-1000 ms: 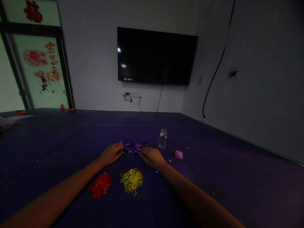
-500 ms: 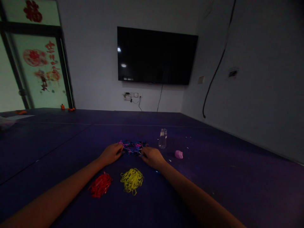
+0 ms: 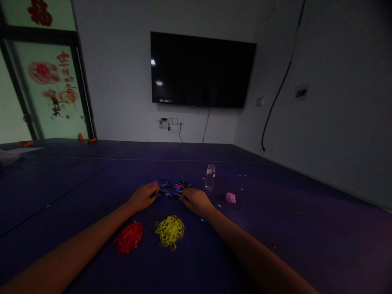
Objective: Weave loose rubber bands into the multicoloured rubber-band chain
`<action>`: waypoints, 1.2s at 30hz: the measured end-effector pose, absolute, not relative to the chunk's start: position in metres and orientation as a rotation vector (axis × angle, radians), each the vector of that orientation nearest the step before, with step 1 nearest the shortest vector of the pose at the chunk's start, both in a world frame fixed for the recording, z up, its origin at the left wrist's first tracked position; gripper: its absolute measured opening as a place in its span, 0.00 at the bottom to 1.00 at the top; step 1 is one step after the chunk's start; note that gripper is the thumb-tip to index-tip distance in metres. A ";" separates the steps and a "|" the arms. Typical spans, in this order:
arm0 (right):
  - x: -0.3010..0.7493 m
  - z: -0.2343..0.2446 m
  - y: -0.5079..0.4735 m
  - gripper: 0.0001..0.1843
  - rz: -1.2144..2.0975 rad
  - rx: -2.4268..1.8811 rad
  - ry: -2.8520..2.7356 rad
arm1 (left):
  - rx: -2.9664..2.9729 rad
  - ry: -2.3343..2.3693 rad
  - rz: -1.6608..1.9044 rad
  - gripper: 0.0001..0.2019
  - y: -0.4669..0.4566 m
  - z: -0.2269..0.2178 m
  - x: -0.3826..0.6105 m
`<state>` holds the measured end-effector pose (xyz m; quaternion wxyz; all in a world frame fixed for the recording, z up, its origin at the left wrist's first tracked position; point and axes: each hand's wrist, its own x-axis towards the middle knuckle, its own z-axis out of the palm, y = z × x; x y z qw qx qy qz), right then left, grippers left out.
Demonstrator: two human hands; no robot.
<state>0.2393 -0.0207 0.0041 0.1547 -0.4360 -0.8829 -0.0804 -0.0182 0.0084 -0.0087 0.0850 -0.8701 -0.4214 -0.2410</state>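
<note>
A loose pile of blue, pink and dark rubber bands (image 3: pixel 169 189) lies spread between my hands on the purple surface. My left hand (image 3: pixel 143 197) is at the pile's left edge, its fingers curled together on the bands. At the right edge, my right hand (image 3: pixel 196 201) pinches bands with thumb and fingertips, palm down. Which bands each hand grips is too small to tell. Nearer to me lie a heap of yellow rubber bands (image 3: pixel 170 232) and, left of it, a heap of red rubber bands (image 3: pixel 130 237), neither touched by a hand.
Beyond my right hand stands a clear glass jar (image 3: pixel 210 178). A crumpled pink lump (image 3: pixel 230 198) lies right of it, among small white scraps. A wall-mounted television (image 3: pixel 202 71) hangs at the back. Small orange objects (image 3: pixel 80 136) sit near the door at far left.
The view has tilted very slightly. Both hands stay at the two sides of the mixed pile, with hardly any movement of the fingers.
</note>
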 end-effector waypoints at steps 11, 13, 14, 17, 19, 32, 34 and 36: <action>0.241 0.002 -0.019 0.10 -0.245 -1.238 -2.552 | -2.594 -1.276 -0.729 0.05 0.008 -0.009 -0.018; 0.241 0.002 -0.019 0.09 -0.255 -1.248 -2.550 | -2.598 -1.260 -0.735 0.05 0.008 -0.009 -0.018; 0.241 0.002 -0.019 0.09 -0.258 -1.253 -2.547 | -2.599 -1.253 -0.739 0.05 0.008 -0.009 -0.018; 0.241 0.002 -0.019 0.10 -0.260 -1.256 -2.543 | -2.599 -1.236 -0.745 0.05 0.009 -0.009 -0.018; 0.240 0.002 -0.019 0.10 -0.265 -1.250 -2.546 | -2.606 -1.228 -0.743 0.04 0.009 -0.009 -0.018; 0.241 0.002 -0.018 0.09 -0.235 -1.230 -2.561 | -2.626 -1.219 -0.725 0.04 0.008 -0.008 -0.018; 0.241 0.003 -0.018 0.09 -0.240 -1.240 -2.568 | -2.626 -1.220 -0.728 0.03 0.007 -0.008 -0.018; 0.240 0.003 -0.018 0.08 -0.253 -1.255 -2.573 | -2.629 -1.219 -0.728 0.03 0.008 -0.008 -0.018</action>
